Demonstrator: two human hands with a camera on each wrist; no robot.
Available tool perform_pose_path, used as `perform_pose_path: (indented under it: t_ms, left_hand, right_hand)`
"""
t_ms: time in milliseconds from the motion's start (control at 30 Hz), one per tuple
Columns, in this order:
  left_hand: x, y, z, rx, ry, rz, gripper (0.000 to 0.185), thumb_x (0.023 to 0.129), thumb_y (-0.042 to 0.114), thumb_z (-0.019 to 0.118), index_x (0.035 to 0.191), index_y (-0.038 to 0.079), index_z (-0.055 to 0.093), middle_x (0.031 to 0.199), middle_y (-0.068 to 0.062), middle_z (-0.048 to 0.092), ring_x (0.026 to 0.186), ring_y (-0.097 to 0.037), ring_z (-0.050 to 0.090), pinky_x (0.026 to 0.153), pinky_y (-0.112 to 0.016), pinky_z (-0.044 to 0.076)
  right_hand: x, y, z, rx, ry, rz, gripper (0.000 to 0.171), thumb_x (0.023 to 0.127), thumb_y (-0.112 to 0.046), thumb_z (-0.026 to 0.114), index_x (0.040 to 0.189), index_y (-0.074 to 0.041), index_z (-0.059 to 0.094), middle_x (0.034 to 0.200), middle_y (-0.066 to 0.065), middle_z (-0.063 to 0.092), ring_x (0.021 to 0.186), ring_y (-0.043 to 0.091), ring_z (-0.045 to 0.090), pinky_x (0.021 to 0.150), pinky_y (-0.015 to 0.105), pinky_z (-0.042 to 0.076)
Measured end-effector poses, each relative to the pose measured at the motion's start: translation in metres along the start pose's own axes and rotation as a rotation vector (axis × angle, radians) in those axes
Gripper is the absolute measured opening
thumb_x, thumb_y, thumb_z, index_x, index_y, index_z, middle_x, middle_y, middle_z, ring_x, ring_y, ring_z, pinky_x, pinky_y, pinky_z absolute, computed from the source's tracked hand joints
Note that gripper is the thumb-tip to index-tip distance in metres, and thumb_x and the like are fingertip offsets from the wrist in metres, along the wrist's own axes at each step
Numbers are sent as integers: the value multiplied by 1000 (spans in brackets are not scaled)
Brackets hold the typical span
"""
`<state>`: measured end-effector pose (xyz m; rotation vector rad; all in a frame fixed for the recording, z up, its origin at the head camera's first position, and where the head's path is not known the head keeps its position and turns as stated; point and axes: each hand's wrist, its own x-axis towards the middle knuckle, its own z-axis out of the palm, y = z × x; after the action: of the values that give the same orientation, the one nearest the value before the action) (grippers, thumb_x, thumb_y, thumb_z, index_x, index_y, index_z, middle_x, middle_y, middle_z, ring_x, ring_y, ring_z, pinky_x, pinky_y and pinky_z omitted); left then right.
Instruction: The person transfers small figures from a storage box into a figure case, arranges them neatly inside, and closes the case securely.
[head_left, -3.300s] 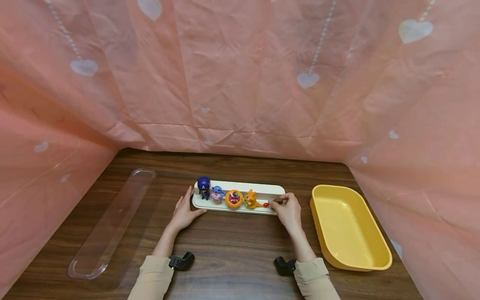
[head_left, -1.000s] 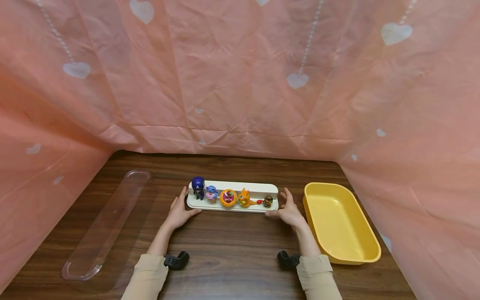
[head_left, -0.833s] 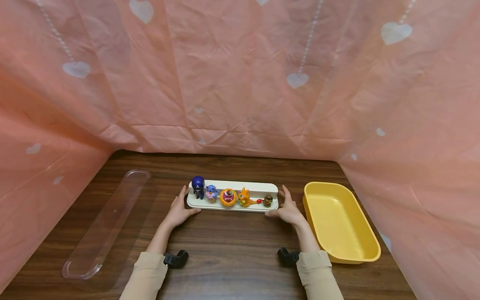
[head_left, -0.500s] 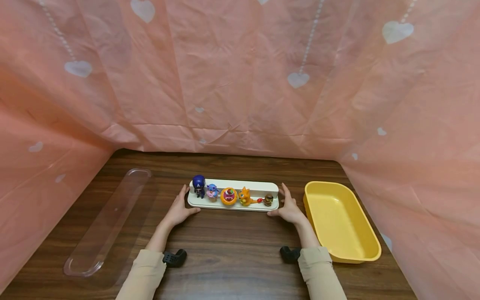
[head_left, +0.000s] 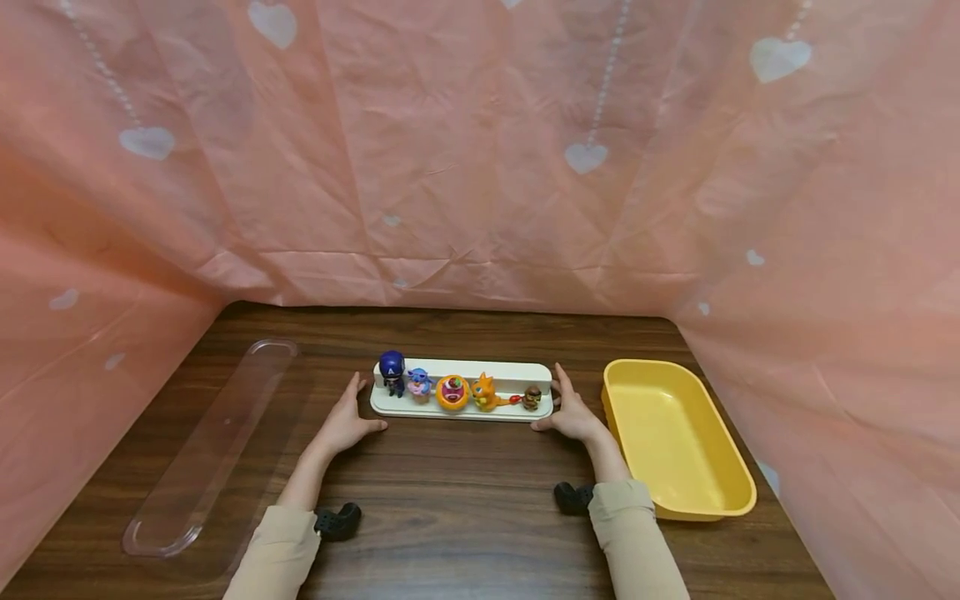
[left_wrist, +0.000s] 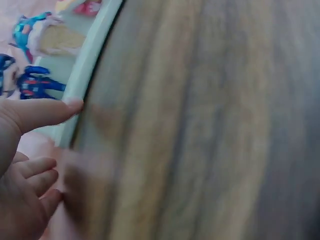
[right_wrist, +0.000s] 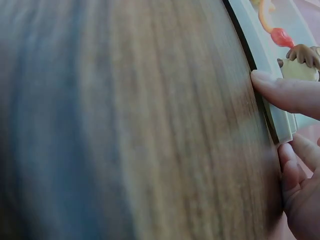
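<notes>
A long white tray (head_left: 517, 377) lies across the middle of the wooden table. On it stand in a row a blue-helmeted figure (head_left: 391, 372), a blue and pink figure (head_left: 417, 385), an orange round toy (head_left: 452, 392), an orange cat (head_left: 483, 392) and a small brown figure (head_left: 532, 397). My left hand (head_left: 352, 415) lies flat by the tray's left end, fingers straight, thumb (left_wrist: 45, 111) at the front rim (left_wrist: 85, 65). My right hand (head_left: 567, 411) flanks the right end, its thumb (right_wrist: 285, 92) touching the rim (right_wrist: 260, 37). Both wrist views are blurred.
An empty yellow bin (head_left: 701, 492) stands just right of my right hand. A long clear lid (head_left: 217, 442) lies at the left, angled toward the front corner. Pink heart-print sheeting (head_left: 480, 167) walls the table at the back and both sides.
Earlier my right hand set the small brown figure on the tray's right end, then let go and moved to that end. My left hand has since slid slightly left of the tray.
</notes>
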<state>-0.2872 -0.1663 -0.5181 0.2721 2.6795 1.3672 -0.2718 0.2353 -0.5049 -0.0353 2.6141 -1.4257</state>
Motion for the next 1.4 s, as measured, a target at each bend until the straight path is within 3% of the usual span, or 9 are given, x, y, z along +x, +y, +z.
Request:
perform_pose_path:
  t_ms: [200, 400, 600, 733, 900, 1000, 1100, 1200, 1400]
  left_hand:
    - [-18, 21, -25, 0, 30, -34, 100, 81, 3, 73, 151, -12, 3, 154, -32, 23, 142, -48, 18, 114, -61, 20]
    - [-41, 44, -53, 76, 157, 13, 85, 89, 11, 68, 152, -9, 15, 151, -29, 33, 140, -47, 25, 110, -63, 26]
    - [-71, 59, -68, 276, 335, 27, 78, 90, 15, 68, 150, -10, 23, 146, -34, 36, 133, -52, 33, 103, -67, 32]
    - [-94, 59, -76, 424, 422, -39, 86, 87, 19, 71, 150, -12, 19, 146, -40, 27, 133, -58, 24, 100, -74, 23]
    - [-118, 46, -93, 468, 312, -260, 113, 86, 43, 70, 151, -9, -6, 146, -50, -8, 134, -66, -13, 94, -86, -5]
    - [-126, 36, -103, 460, 233, -383, 125, 84, 61, 65, 149, -8, -17, 139, -53, -20, 128, -69, -22, 87, -87, -12]
    - [-132, 26, -110, 438, 195, -456, 130, 82, 69, 61, 147, -7, -22, 136, -56, -19, 126, -72, -18, 87, -88, -11]
    - [-136, 18, -113, 426, 192, -499, 131, 82, 69, 61, 146, -10, -22, 136, -59, -6, 126, -73, -5, 91, -87, -6]
    - [-137, 12, -114, 437, 288, -513, 131, 79, 63, 69, 147, -15, -11, 131, -58, 14, 116, -73, 19, 90, -85, 14]
  right_hand:
    - [2, 6, -2, -10, 18, 24, 124, 69, -3, 86, 156, -3, -2, 152, 26, 33, 110, 34, 48, 91, 40, 40]
    - [2, 9, -5, -4, 24, 22, 123, 69, -4, 86, 156, -3, -1, 152, 27, 33, 104, 32, 49, 87, 35, 39]
    - [3, 9, -5, -15, 16, 26, 123, 70, -5, 86, 156, -3, -1, 153, 25, 33, 100, 29, 48, 86, 34, 38]
    - [3, 9, -3, -20, 9, 20, 122, 70, -6, 86, 156, -3, 0, 153, 24, 34, 101, 29, 46, 86, 34, 37]
    - [4, 10, 0, -25, 3, 16, 122, 70, -7, 87, 156, -4, 0, 152, 22, 35, 100, 27, 43, 85, 34, 35]
    - [4, 10, 1, -23, 6, 17, 121, 71, -7, 86, 157, -4, 1, 152, 22, 35, 99, 28, 43, 84, 34, 35]
    - [4, 9, 1, -24, 3, 21, 121, 71, -8, 86, 157, -5, 1, 152, 22, 35, 100, 28, 43, 84, 34, 35]
    - [4, 8, 0, -30, -3, 17, 121, 71, -8, 86, 157, -4, 1, 153, 22, 34, 101, 28, 43, 84, 35, 36]
    - [4, 6, -1, -32, -6, 23, 120, 72, -9, 86, 157, -5, 1, 153, 21, 34, 101, 27, 43, 85, 35, 35]
